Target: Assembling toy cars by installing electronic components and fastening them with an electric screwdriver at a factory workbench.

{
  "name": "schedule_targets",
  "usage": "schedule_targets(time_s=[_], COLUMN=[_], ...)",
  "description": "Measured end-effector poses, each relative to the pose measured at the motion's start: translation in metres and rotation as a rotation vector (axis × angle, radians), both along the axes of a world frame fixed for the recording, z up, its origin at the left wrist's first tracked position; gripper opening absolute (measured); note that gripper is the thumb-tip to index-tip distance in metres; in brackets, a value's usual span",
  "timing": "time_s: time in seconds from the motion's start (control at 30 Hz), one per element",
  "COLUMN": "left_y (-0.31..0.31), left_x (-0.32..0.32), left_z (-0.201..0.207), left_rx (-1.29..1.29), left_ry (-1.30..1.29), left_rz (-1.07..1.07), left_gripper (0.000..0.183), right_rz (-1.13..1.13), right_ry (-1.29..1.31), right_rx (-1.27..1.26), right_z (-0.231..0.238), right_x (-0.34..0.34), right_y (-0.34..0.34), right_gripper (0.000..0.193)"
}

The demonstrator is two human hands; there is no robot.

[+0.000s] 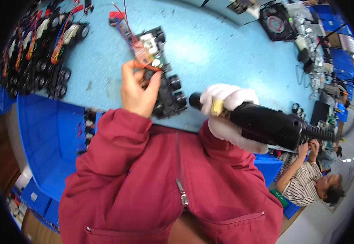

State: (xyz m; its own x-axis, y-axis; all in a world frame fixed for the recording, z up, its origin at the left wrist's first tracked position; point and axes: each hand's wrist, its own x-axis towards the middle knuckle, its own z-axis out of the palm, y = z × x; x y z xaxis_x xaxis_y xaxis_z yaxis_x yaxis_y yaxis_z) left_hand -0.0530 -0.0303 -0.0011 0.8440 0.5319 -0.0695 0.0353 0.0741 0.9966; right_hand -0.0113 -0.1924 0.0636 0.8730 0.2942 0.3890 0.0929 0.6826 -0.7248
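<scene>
The left hand (138, 91) pinches a black wheeled chassis (166, 97) at the near edge of the blue tabletop (225, 53); the white-gloved right hand (230, 97) is wrapped around a black corded tool (268, 127) beside it

the person's left forearm (118, 130), in a bunched maroon sleeve (103, 148), slants up and inward from the lower left. the bare left hand (139, 93) reaches forward, thumb (154, 84) and fingers (128, 73) bent toward each other in a grip. the right arm (225, 152) is drawn close to the torso (156, 175), its white-gloved right hand (227, 94) curled into a grasp.
</scene>
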Motion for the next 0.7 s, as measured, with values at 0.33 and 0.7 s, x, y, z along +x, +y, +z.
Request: schedule_targets(time_s=[0.33,0.7], left_y=[0.044,0.035], left_x=[0.008,0.016], left_z=[0.016,0.011], left_rx=[0.290,-0.273], left_ry=[0.078,0.044], left_rz=[-0.425,-0.315], left_gripper=[0.038,0.044], right_rz=[-0.497,-0.751], right_ry=[-0.191,-0.704], right_rx=[0.215,-0.059], right_z=[0.069,0.035], right_x=[0.238,0.279], right_y=[-0.022,-0.035], right_gripper=[0.073,0.062])
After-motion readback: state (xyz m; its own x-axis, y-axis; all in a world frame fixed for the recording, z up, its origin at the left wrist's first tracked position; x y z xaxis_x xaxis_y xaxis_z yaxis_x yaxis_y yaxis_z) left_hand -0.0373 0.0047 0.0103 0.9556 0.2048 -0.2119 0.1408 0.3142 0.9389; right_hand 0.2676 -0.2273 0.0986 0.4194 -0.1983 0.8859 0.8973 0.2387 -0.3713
